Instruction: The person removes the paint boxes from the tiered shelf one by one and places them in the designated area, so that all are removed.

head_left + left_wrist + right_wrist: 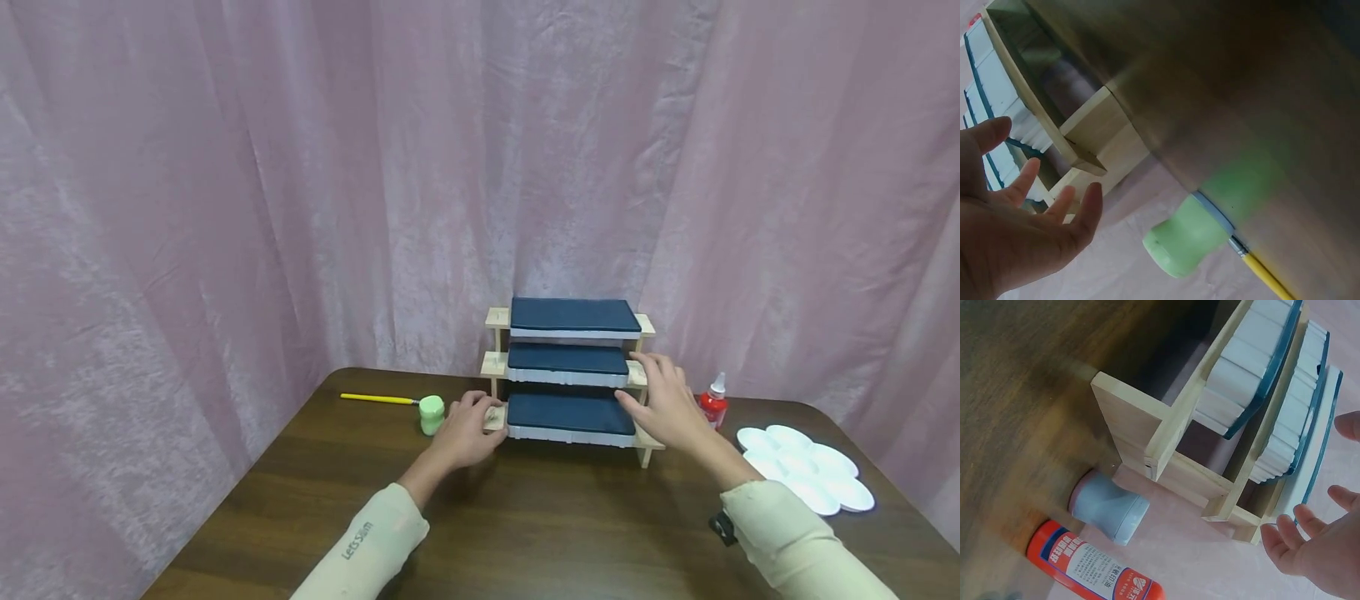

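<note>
A pale wooden three-step rack stands near the table's far edge. On its steps lie three long white boxes with dark blue tops: an upper box, a middle box and a lower box. My left hand is at the left end of the lowest step, fingers spread and loosely bent in the left wrist view. At the rack's right side, my right hand has its thumb and fingers apart, near the ends of the middle and lower boxes. Neither hand grips anything.
Left of the rack are a light green jar and a yellow-handled brush. A red bottle and a white flower-shaped palette lie to the right. The right wrist view shows a grey-blue jar. A pink curtain hangs behind.
</note>
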Motion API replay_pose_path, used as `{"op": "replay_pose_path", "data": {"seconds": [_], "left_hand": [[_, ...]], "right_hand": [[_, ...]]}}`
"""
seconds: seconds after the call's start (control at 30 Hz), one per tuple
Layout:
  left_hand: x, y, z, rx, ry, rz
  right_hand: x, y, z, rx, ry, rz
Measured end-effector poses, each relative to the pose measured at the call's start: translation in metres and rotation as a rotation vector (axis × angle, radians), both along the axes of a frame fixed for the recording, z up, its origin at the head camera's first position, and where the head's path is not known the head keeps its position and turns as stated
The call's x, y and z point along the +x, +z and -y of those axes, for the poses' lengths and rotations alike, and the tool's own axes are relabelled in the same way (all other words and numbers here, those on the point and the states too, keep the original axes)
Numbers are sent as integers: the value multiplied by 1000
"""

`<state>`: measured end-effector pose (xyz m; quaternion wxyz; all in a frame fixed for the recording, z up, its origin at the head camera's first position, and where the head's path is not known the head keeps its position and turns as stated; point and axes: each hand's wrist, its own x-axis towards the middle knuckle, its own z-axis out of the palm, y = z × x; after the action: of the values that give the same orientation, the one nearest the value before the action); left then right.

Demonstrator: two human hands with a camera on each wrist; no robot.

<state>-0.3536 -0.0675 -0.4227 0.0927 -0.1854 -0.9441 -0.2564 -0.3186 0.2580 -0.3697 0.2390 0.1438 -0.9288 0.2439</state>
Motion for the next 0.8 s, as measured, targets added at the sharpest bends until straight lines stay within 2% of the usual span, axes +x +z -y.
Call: {"op": "replay_pose_path", "data": {"seconds": [0.27, 0.5, 0.8], "left_hand": [[-4, -4, 4, 0, 18, 62], [-4, 0, 4, -15, -15, 106], [-5, -2, 6, -42, -26, 115]], "right_hand": [[-7, 9, -1, -17, 21, 23], [-15, 12, -3, -56, 23, 49], [-24, 11, -2, -66, 6, 43]]}}
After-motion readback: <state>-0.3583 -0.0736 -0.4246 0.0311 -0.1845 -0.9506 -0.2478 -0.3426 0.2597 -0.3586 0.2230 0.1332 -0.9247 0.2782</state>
